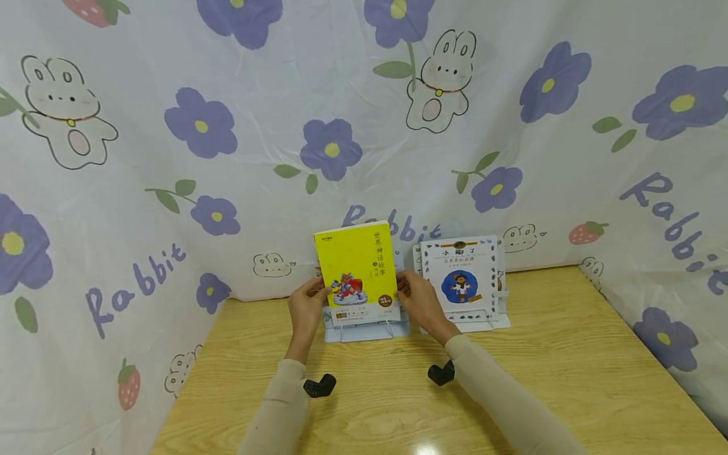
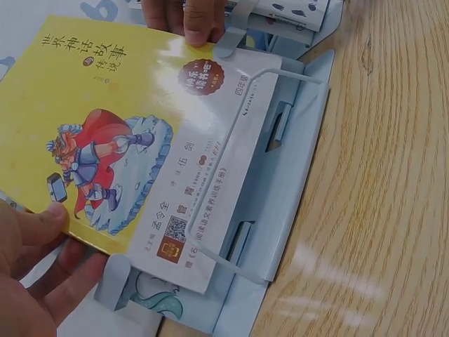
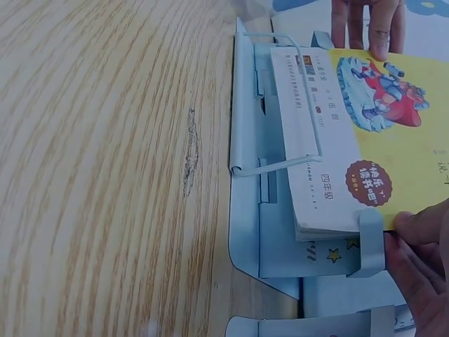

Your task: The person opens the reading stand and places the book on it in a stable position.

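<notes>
A yellow book (image 1: 355, 265) with a white lower band leans in a pale blue metal book stand (image 1: 366, 332). Its lower part sits behind the stand's wire holder (image 2: 231, 151), slightly tilted. My left hand (image 1: 308, 303) pinches the book's left edge, thumb on the cover and fingers behind. On the opposite edge, my right hand (image 1: 419, 300) holds the book the same way, its thumb on the front near the round brown badge (image 3: 369, 183). Side clips of the stand (image 3: 370, 242) stand close to both hands.
Right of the yellow book, a white picture book (image 1: 462, 278) rests in a second stand (image 1: 500, 321). Both stands are on a wooden table (image 1: 375, 392) near its back edge. Behind hangs a patterned curtain (image 1: 256, 95). Black wrist devices (image 1: 320, 385) sit by both forearms.
</notes>
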A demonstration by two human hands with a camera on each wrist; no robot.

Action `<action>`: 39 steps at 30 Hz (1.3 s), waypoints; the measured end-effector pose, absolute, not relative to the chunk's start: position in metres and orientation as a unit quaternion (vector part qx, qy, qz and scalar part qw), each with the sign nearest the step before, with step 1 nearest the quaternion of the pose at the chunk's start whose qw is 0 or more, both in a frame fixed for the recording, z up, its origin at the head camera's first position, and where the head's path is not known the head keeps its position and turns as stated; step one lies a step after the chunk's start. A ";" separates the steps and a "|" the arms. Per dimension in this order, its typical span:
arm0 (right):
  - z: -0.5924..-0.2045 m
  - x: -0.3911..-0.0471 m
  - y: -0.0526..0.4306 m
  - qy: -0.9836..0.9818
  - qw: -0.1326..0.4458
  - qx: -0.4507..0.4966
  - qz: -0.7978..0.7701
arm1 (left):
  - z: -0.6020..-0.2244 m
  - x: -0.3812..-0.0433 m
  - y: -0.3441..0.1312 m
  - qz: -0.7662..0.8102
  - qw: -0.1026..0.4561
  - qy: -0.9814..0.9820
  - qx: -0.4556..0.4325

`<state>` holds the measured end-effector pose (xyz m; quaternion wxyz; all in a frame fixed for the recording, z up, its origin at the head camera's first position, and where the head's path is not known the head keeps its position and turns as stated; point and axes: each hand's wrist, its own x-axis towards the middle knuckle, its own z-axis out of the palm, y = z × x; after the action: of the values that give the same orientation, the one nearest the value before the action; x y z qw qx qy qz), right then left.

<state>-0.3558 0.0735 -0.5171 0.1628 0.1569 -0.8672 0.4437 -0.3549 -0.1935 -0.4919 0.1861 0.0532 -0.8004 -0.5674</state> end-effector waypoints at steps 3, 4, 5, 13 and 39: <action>-0.517 -0.355 0.073 -0.866 0.165 0.156 0.444 | -0.492 -0.355 -0.193 -0.560 0.186 -0.805 0.055; -0.517 -0.355 0.073 -0.866 0.166 0.156 0.445 | -0.493 -0.355 -0.193 -0.559 0.185 -0.806 0.055; -0.518 -0.355 0.074 -0.866 0.166 0.157 0.446 | -0.493 -0.355 -0.193 -0.558 0.183 -0.807 0.056; -0.519 -0.354 0.073 -0.865 0.162 0.152 0.450 | -0.496 -0.354 -0.195 -0.536 0.202 -0.819 0.039; -0.522 -0.352 0.069 -0.868 0.179 0.135 0.444 | -0.498 -0.350 -0.203 -0.569 0.176 -0.803 0.019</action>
<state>-0.3524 0.0692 -0.5223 0.1785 0.1351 -0.8678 0.4436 -0.3501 -0.2029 -0.4978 0.1765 0.0190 -0.8032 -0.5686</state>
